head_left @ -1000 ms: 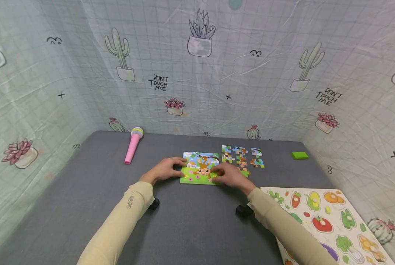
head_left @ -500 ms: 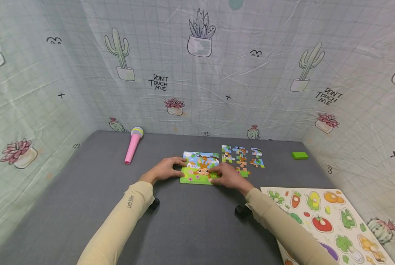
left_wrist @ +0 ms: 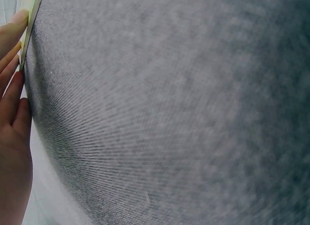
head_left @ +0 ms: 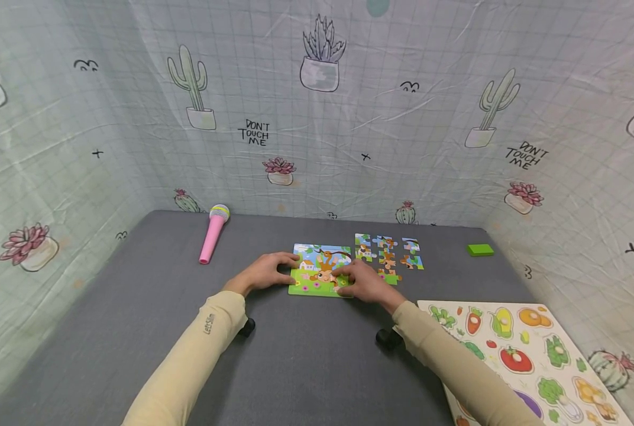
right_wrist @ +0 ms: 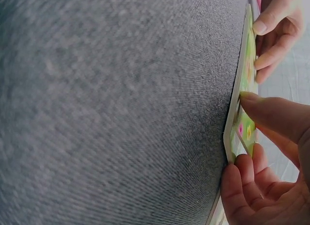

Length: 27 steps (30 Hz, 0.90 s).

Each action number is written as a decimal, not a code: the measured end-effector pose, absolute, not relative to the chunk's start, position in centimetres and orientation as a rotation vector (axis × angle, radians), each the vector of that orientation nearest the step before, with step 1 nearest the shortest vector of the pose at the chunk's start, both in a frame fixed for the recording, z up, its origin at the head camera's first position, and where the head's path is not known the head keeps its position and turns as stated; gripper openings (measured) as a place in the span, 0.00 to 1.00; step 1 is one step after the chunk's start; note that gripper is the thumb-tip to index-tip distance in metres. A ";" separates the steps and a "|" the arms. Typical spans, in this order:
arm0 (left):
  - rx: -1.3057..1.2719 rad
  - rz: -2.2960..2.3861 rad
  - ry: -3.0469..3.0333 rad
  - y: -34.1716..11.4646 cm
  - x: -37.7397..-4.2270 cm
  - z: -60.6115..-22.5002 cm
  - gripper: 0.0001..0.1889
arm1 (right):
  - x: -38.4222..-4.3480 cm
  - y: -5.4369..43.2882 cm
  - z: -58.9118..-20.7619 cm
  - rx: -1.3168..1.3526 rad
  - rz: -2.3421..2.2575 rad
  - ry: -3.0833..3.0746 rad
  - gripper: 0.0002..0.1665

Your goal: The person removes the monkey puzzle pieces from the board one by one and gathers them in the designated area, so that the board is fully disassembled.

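Note:
A jigsaw puzzle board [head_left: 309,281] with a monkey picture lies on the grey table. My left hand [head_left: 264,272] grips its left edge, thumb at the near part and fingertips farther up. At the lower right part of the picture my right hand [head_left: 367,280] pinches a puzzle piece [right_wrist: 241,130] between thumb and fingers. The piece is partly hidden, and one of its edges stands tilted above the green of the board. Other fingers of the right hand rest by the board's right edge. In the left wrist view the left hand [left_wrist: 13,137] touches the board's edge [left_wrist: 30,33].
Several loose puzzle pieces [head_left: 387,257] lie just right of the board. A pink toy microphone [head_left: 212,236] is at the back left, a green block [head_left: 480,250] at the back right. The vegetable peg puzzle [head_left: 489,322] fills the front right, partly under the right forearm.
My right fingers have slid slightly left over the picture, and the piece under them shifts out of line with the monkey's face. The left hand has stayed in place.

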<state>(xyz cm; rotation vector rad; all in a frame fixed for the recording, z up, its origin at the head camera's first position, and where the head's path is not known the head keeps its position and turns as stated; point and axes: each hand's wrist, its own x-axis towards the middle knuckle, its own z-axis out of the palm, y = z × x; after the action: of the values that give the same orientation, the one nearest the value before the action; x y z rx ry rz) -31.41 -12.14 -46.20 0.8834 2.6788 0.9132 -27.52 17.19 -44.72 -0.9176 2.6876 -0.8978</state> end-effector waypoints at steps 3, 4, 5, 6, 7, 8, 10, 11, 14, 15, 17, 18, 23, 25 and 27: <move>0.882 0.909 2.676 -12.1 -31.4 -46.1 0.23 | -27.4 17.2 -44.7 -0.927 -0.904 2.694 0.22; 0.882 0.907 2.675 -12.1 -31.5 -46.1 0.23 | -27.4 17.2 -44.7 -0.929 -0.909 2.696 0.22; 0.880 0.909 2.673 -12.1 -31.5 -46.1 0.23 | -27.4 17.2 -44.7 -0.933 -0.909 2.702 0.22; 0.881 0.906 2.672 -12.1 -31.5 -46.1 0.23 | -27.4 17.2 -44.6 -0.936 -0.908 2.707 0.22; 0.883 0.904 2.671 -12.1 -31.5 -46.1 0.23 | -27.4 17.1 -44.6 -0.933 -0.906 2.711 0.21; 0.878 0.902 2.669 -12.1 -31.5 -46.1 0.22 | -27.4 17.1 -44.6 -0.930 -0.905 2.715 0.21; 0.879 0.898 2.668 -12.1 -31.6 -46.1 0.22 | -27.4 17.1 -44.6 -0.914 -0.906 2.730 0.22; 0.874 0.896 2.665 -12.1 -31.6 -46.1 0.22 | -27.4 17.1 -44.7 -0.910 -0.908 2.740 0.22; 0.870 0.887 2.666 -12.1 -31.7 -46.1 0.22 | -27.4 17.1 -44.7 -0.873 -0.937 2.751 0.22; 0.869 0.887 2.666 -12.1 -31.7 -46.1 0.22 | -27.4 17.1 -44.8 -0.871 -0.948 2.751 0.22; 0.866 0.884 2.667 -12.1 -31.7 -46.2 0.22 | -27.5 17.1 -44.9 -0.880 -0.964 2.748 0.19; 0.866 0.884 2.668 -12.1 -31.7 -46.2 0.22 | -27.5 17.1 -44.9 -0.889 -0.971 2.742 0.17; 0.858 0.893 2.669 -12.1 -31.7 -46.2 0.23 | -27.7 17.2 -44.9 -0.876 -1.026 2.698 0.13; 0.869 0.888 2.675 -12.1 -31.7 -46.2 0.22 | -27.7 17.2 -44.8 -0.816 -1.077 2.665 0.15; 0.878 0.885 2.680 -12.2 -31.7 -46.2 0.22 | -27.7 17.4 -44.6 -0.736 -1.124 2.634 0.16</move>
<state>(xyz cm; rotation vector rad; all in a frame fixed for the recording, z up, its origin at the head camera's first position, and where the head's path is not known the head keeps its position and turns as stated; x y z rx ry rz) -31.67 -12.16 -46.19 0.8779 2.6795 0.8847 -27.68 17.36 -44.60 -0.7363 2.6342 -1.1236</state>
